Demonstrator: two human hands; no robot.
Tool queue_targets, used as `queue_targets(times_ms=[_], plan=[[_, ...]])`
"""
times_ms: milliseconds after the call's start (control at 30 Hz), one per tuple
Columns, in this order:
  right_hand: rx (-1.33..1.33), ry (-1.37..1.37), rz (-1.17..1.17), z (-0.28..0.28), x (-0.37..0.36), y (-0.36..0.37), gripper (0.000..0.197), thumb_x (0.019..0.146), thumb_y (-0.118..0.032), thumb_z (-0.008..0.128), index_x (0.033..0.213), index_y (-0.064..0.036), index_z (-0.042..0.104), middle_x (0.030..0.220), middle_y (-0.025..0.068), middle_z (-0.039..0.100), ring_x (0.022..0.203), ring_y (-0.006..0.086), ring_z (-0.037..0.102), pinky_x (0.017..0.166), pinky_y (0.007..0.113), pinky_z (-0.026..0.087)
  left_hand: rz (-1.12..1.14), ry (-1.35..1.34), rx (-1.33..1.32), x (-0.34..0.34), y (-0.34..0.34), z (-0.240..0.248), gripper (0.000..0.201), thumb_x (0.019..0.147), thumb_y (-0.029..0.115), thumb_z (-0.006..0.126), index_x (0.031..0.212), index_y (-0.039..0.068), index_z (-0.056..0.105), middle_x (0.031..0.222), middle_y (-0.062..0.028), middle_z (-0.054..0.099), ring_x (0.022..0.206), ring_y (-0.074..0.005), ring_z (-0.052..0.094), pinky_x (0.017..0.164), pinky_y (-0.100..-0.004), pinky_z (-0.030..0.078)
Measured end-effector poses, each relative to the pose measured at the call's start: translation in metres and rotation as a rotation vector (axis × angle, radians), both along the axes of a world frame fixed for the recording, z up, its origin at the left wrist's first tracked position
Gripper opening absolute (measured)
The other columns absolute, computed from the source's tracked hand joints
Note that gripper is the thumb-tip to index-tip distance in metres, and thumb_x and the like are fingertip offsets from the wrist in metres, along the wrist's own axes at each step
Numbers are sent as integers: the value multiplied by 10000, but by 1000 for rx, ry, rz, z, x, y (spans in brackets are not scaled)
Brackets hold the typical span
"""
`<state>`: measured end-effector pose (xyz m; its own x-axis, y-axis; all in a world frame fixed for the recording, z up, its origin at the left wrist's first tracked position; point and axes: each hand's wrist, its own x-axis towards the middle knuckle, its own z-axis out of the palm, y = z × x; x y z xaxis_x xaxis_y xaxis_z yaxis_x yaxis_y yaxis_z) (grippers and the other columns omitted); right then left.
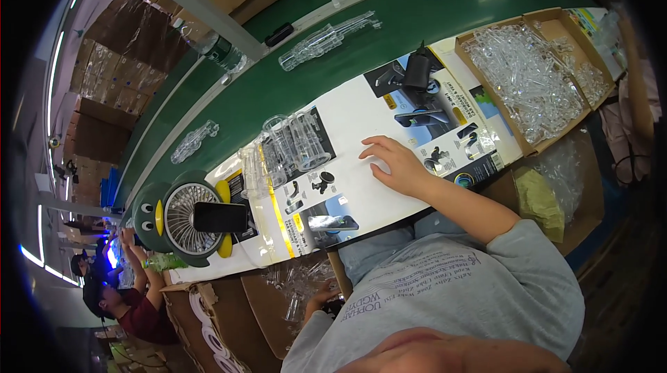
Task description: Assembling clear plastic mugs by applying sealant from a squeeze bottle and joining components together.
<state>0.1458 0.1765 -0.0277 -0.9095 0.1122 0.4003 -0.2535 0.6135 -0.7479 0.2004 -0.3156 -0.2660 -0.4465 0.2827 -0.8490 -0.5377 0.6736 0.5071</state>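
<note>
My right hand (396, 168) hovers over or rests on the white printed card sheet (354, 178), fingers apart and slightly curved, with nothing in them. Down at the lower left, my left hand (323, 294) is beside a cardboard box of clear plastic parts (299, 293) below the table edge; its fingers are too small and partly hidden to read. Left of my right hand, several clear plastic tubular pieces (285, 150) lie side by side on the card. A black bottle-shaped object (417, 70) stands on the card's far part.
A shallow carton (462, 67) of small clear parts sits at right. Clear assemblies (326, 41) lie on the green belt (431, 8). A penguin-shaped fan (149, 209) with a phone (221, 218) is at left, near a plastic bottle (215, 46). Another person (149, 314) works farther left.
</note>
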Motion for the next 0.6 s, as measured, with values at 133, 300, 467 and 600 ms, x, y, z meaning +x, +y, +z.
queue_targets(times_ms=[133, 300, 467, 600], plan=[[-20, 3, 11, 4, 1, -2, 202, 744, -50, 567, 944, -81, 577, 1158, 90, 504, 1047, 270, 510, 871, 349, 426, -97, 15, -32, 3, -7, 0, 681, 660, 293, 780, 1209, 66, 447, 1035, -116, 577, 931, -229, 549, 741, -371, 469], [-22, 63, -17, -2, 0, 1, 196, 740, -44, 561, 931, -79, 577, 1141, 95, 511, 1035, 275, 516, 858, 348, 431, -271, 217, -189, 3, -10, 8, 635, 641, 317, 782, 1139, 56, 487, 1009, -116, 579, 884, -230, 562, 696, -372, 475], [-16, 125, -32, 0, -3, -4, 179, 738, -34, 553, 908, -87, 576, 1096, 81, 525, 978, 259, 537, 804, 354, 448, -44, 123, -219, 14, -37, -5, 682, 621, 375, 757, 1158, 35, 509, 1054, -136, 593, 859, -206, 587, 696, -326, 487], [-27, 117, -71, -6, -2, 4, 169, 739, -28, 545, 896, -80, 578, 1085, 81, 532, 944, 256, 553, 778, 333, 467, -144, 201, -370, 2, 5, 6, 698, 615, 426, 749, 1180, 89, 518, 1028, -167, 611, 792, -238, 614, 643, -344, 501]])
